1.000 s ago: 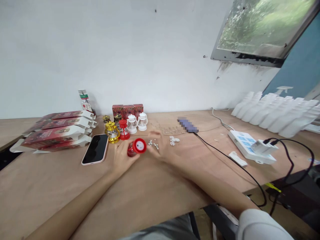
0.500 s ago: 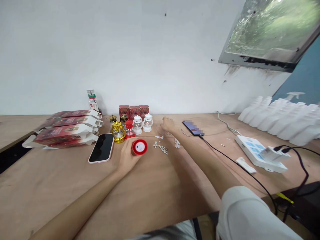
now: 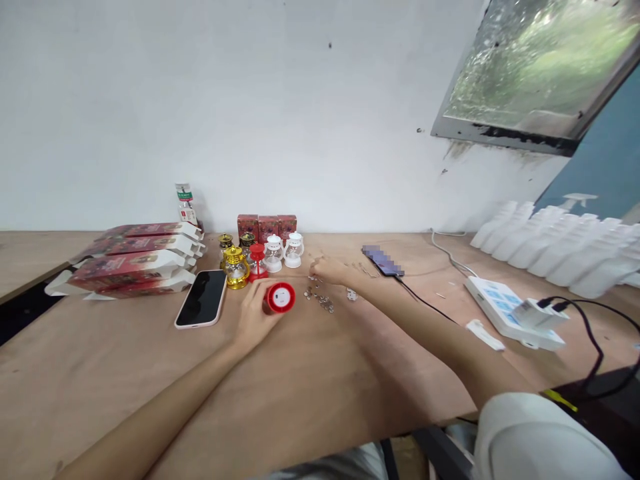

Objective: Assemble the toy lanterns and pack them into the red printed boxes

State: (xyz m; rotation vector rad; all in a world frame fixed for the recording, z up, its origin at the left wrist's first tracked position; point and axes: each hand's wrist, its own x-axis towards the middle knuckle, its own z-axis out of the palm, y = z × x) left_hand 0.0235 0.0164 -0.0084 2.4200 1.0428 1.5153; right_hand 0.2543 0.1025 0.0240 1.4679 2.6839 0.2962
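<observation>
My left hand (image 3: 251, 316) is closed round a small red lantern (image 3: 281, 298), tipped so that its round base with a white disc faces me. My right hand (image 3: 325, 269) reaches over the table with its fingertips pressed together, just behind a scatter of button cells (image 3: 325, 304). Whatever is in those fingertips is too small to make out. Behind my left hand stand a gold lantern (image 3: 235, 268), another red lantern (image 3: 257, 261), two white lanterns (image 3: 293, 251) and two black-and-gold ones (image 3: 225, 243).
Left of the lanterns lie a phone (image 3: 202, 299) and a pile of flat red cartons (image 3: 140, 263). Small red boxes (image 3: 268, 227) stand by the wall. To the right are a second phone (image 3: 383, 261) on a cable, a power strip (image 3: 513, 313) and several white spray bottles (image 3: 565, 243).
My right hand has come left and nearer to me, down to the button cells. My left hand still holds the red lantern in about the same place. The view has shifted slightly.
</observation>
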